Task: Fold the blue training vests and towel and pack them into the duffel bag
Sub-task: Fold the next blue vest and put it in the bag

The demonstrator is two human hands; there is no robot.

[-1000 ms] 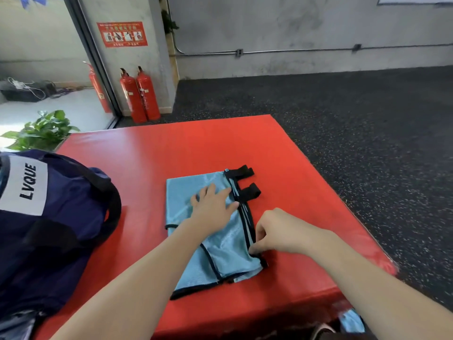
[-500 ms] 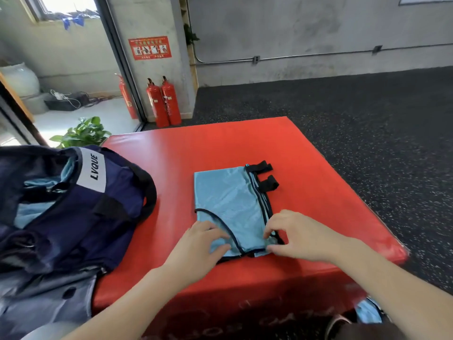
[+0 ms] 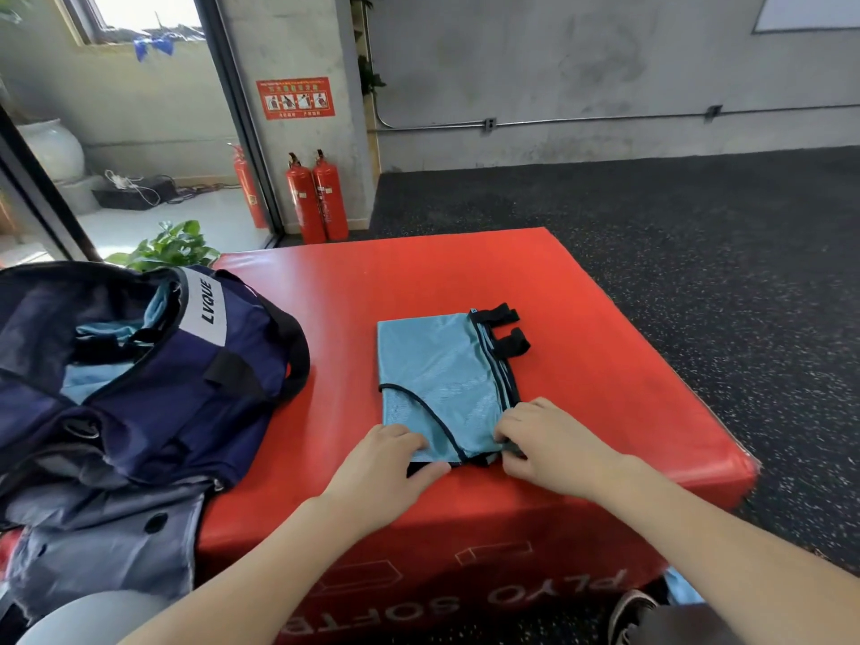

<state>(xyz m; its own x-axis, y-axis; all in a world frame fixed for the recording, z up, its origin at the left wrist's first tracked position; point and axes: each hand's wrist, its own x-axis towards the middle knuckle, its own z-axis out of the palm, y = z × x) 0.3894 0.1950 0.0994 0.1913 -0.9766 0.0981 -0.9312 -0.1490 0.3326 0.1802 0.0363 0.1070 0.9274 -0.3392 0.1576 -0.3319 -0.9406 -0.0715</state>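
Observation:
A light blue mesh training vest point(image 3: 442, 379) with black trim lies folded lengthwise on the red plyo box point(image 3: 419, 281), its two black straps at the far right corner. My left hand point(image 3: 386, 463) pinches the vest's near left corner, thumb under the hem. My right hand point(image 3: 544, 444) pinches the near right corner between curled fingers. The navy duffel bag point(image 3: 153, 379) with a white LVQUE label sits open at the left, with light blue fabric point(image 3: 107, 328) inside it.
The box's near edge drops off just below my hands. Dark speckled rubber floor point(image 3: 698, 253) lies to the right and behind. Red fire extinguishers point(image 3: 316, 197) stand by the pillar, a potted plant point(image 3: 172, 246) behind the bag. A shoe point(image 3: 628, 612) and blue cloth show bottom right.
My left hand slid from the vest's middle down to its near left corner. My right hand stayed at the near right corner. The camera view shifted, showing more of the open bag.

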